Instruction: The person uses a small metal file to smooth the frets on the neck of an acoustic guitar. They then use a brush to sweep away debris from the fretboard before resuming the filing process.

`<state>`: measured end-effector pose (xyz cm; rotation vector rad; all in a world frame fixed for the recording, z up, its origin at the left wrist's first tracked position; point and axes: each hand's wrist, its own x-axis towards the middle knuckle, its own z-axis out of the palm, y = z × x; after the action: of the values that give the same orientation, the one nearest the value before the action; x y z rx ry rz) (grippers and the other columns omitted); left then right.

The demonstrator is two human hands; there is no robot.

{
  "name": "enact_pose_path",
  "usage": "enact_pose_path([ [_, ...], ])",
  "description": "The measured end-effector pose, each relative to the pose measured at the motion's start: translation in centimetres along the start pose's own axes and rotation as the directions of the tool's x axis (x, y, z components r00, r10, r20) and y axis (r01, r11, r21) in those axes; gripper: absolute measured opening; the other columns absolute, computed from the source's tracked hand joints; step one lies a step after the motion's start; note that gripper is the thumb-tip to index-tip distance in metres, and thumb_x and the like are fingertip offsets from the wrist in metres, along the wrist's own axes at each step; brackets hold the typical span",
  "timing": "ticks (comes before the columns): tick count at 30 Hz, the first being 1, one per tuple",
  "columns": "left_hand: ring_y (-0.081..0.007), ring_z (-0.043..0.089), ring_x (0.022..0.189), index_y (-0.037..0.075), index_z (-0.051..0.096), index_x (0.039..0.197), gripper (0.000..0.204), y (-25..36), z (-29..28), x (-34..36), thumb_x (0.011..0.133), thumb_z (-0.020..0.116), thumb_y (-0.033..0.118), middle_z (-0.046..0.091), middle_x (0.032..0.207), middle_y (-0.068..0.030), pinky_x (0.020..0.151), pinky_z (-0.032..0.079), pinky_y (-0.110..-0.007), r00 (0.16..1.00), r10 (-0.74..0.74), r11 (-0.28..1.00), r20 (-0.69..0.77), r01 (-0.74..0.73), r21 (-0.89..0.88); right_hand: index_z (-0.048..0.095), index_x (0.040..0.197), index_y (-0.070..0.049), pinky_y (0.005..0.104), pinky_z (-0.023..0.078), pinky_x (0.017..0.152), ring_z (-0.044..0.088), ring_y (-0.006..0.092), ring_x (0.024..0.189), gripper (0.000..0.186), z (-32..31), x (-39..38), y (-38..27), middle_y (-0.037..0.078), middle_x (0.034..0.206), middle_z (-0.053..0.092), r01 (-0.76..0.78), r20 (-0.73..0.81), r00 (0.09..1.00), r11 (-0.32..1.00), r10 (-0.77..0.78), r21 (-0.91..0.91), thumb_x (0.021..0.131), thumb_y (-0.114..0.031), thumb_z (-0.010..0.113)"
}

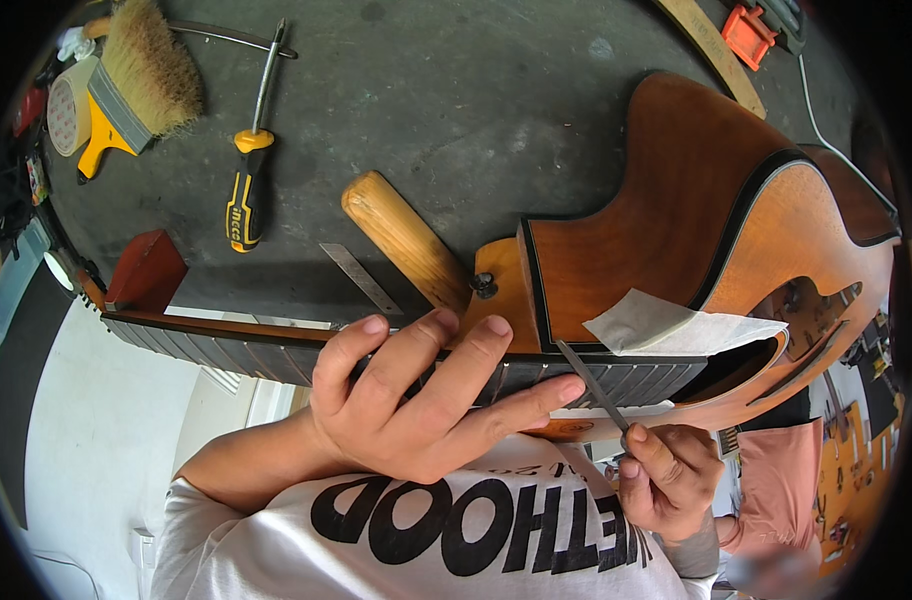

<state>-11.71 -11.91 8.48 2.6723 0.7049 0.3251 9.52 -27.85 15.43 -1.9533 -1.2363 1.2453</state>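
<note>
The guitar (676,190) lay on its side along the near edge of the bench (376,110), body to the right, its fretboard (636,380) facing the person. The right hand (671,480) pinched the near end of a slim file (594,388) between thumb and fingers, the blade slanting far and left across the fretboard; whether the tip touched could not be told. The left hand (426,410) lay over the fretboard with fingers spread, one fingertip just beside the file. Good control seemed to call for short, light strokes, with that fingertip guiding the blade yet staying out of its path, and the left palm steadying the guitar against rocking. A white sheet (676,330) lay just beyond the fretboard, likely best left flat to guard the finish from slips. The ruler (361,278) and stick (406,240) lay near the left fingers.
</note>
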Motion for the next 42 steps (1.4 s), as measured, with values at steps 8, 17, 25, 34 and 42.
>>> enact_pose_path([
  [8, -0.0140, 0.058, 0.088, 0.043, 0.067, 0.128, 0.039, 0.1, -0.3, 0.1, 0.090, 0.068, 0.042, 0.063, 0.109, 0.0033, 0.105, 0.036, -0.041, 1.000, 0.003, 1.000, 0.030, -0.003, 0.003, 0.072, 0.117, -0.004, 0.0305, 0.047, 0.051, 0.058, 0.0185, 0.051, 0.039, -0.8, 1.1, 0.4, 0.005, 0.065, 0.061, 0.131, -0.022, 0.991, 0.983, -0.135, -0.125, 0.078, -0.009, 0.075],
  [17, -0.0142, 0.058, 0.086, 0.042, 0.068, 0.127, 0.037, -0.2, -0.1, 0.1, 0.090, 0.066, 0.041, 0.063, 0.107, 0.0032, 0.105, 0.035, -0.041, 1.000, 0.017, 1.000, 0.003, -0.017, -0.002, 0.070, 0.121, -0.006, 0.0319, 0.050, 0.061, 0.064, 0.0211, 0.063, 0.033, 1.2, -4.8, 1.5, 0.013, 0.077, 0.069, -0.159, 0.004, 0.987, 0.955, 0.163, 0.251, 0.089, -0.015, 0.070],
  [25, -0.0145, 0.058, 0.086, 0.042, 0.069, 0.124, 0.035, -0.1, -0.1, 0.3, 0.090, 0.066, 0.040, 0.064, 0.107, 0.0033, 0.101, 0.037, -0.040, 1.000, 0.010, 1.000, 0.000, -0.010, -0.003, 0.072, 0.117, -0.004, 0.0309, 0.049, 0.050, 0.060, 0.0186, 0.052, 0.037, 2.3, -1.8, 0.8, 0.006, 0.068, 0.063, -0.010, -0.095, 0.995, 0.997, 0.017, 0.078, 0.080, -0.004, 0.073],
  [34, -0.0211, 0.056, 0.093, 0.044, 0.070, 0.121, 0.047, -0.7, -0.8, 0.4, 0.080, 0.066, 0.067, 0.063, 0.112, -0.0050, 0.099, 0.033, -0.040, 0.993, 0.077, 0.997, 0.091, -0.076, -0.016, 0.072, 0.121, -0.007, 0.0289, 0.045, 0.051, 0.056, 0.0164, 0.053, 0.046, -0.1, 2.2, -1.0, 0.003, 0.067, 0.058, 0.198, -0.019, 0.976, 0.926, -0.215, -0.323, 0.076, -0.002, 0.073],
  [42, -0.0237, 0.055, 0.096, 0.040, 0.069, 0.125, 0.052, -0.9, -0.6, 0.3, 0.081, 0.066, 0.067, 0.063, 0.113, -0.0080, 0.096, 0.036, -0.041, 0.991, 0.109, 0.994, 0.071, -0.109, -0.007, 0.072, 0.115, 0.002, 0.0281, 0.052, 0.060, 0.066, 0.0195, 0.062, 0.032, 2.2, -4.1, 0.8, 0.011, 0.072, 0.070, -0.111, -0.131, 0.981, 0.966, 0.144, 0.234, 0.084, -0.007, 0.071],
])
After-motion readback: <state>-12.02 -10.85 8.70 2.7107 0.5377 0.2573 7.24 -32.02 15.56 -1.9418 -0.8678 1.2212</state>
